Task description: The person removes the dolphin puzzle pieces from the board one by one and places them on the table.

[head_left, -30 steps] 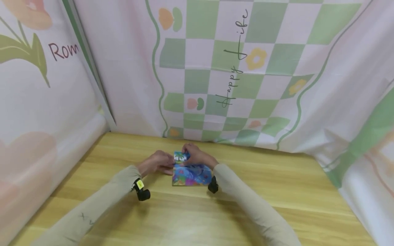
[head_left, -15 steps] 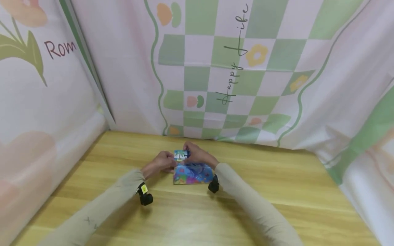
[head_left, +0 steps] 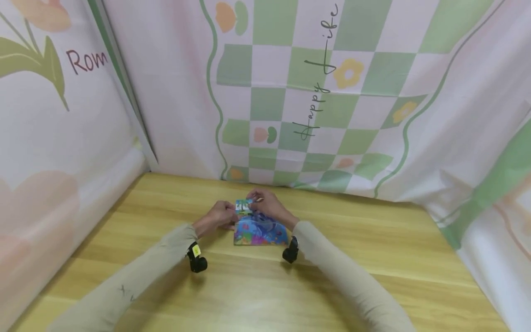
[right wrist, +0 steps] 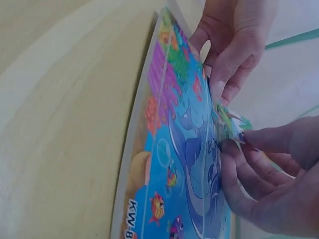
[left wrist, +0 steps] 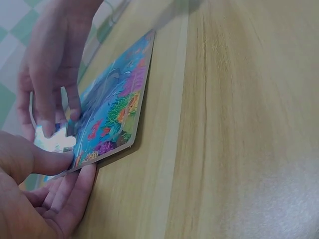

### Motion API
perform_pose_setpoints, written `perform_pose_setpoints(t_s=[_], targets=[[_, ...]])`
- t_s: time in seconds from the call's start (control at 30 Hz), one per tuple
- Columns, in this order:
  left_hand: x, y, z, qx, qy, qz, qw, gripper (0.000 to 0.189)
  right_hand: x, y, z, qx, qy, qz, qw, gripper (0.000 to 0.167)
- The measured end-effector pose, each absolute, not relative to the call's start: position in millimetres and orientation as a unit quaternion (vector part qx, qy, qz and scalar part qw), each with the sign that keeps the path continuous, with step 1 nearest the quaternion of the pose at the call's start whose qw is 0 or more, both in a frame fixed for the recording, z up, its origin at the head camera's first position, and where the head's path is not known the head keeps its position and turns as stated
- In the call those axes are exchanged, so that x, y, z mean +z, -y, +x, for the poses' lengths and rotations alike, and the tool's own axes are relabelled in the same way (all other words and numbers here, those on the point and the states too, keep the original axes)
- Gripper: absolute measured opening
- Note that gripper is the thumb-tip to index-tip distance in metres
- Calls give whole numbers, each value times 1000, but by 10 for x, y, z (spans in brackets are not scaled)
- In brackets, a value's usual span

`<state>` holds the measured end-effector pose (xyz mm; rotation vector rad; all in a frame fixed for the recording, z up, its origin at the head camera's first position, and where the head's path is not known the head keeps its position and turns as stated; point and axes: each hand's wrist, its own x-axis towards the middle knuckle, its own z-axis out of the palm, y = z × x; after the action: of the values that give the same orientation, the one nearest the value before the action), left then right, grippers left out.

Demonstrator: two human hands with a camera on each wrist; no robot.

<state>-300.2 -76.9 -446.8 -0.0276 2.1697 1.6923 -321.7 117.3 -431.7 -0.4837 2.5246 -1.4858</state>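
A jigsaw puzzle board (head_left: 257,233) with a blue undersea picture of dolphins, fish and coral lies on the table, partly raised at its left end. My left hand (left wrist: 30,184) grips that left edge, thumb on top and fingers beneath. Over the board's upper left part is a small palm-tree puzzle piece (head_left: 243,207), which glares white in the left wrist view. My right hand (right wrist: 279,174) reaches in from the right and pinches the piece (right wrist: 227,124) between thumb and fingers. Those fingers partly hide the board's upper side.
The wood-grain table (head_left: 257,295) runs back to a checked green and white curtain (head_left: 307,92). Another printed curtain (head_left: 50,138) closes off the left side. Each wrist carries a small black camera (head_left: 198,263).
My right fingers have shifted on the palm-tree piece, baring more of its picture. My left hand has moved slightly right along the board's edge.
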Motion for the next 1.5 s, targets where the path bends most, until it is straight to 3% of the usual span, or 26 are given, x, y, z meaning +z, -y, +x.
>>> perform_pose_setpoints(t_s=[0.2,0.33,0.5,0.93,1.5], targets=[[-4469,788,-3046,604,-772,-16,197,42,-4305,-1234,-3277,-618,-764,-123,138,31],[-4473,769,-3053,609,-767,-15,202,41,-4282,-1366,-3296,-677,-716,-84,145,39],[-4483,785,-3027,612,-766,-20,197,40,-4258,-1542,-3308,-706,-693,-57,138,32],[-4416,792,-3025,604,-772,-13,199,37,-4225,-2205,-3208,-683,-711,-100,138,33],[-4414,957,-3243,570,-789,15,228,38,-4261,-2686,-2989,-554,-825,-18,110,31]])
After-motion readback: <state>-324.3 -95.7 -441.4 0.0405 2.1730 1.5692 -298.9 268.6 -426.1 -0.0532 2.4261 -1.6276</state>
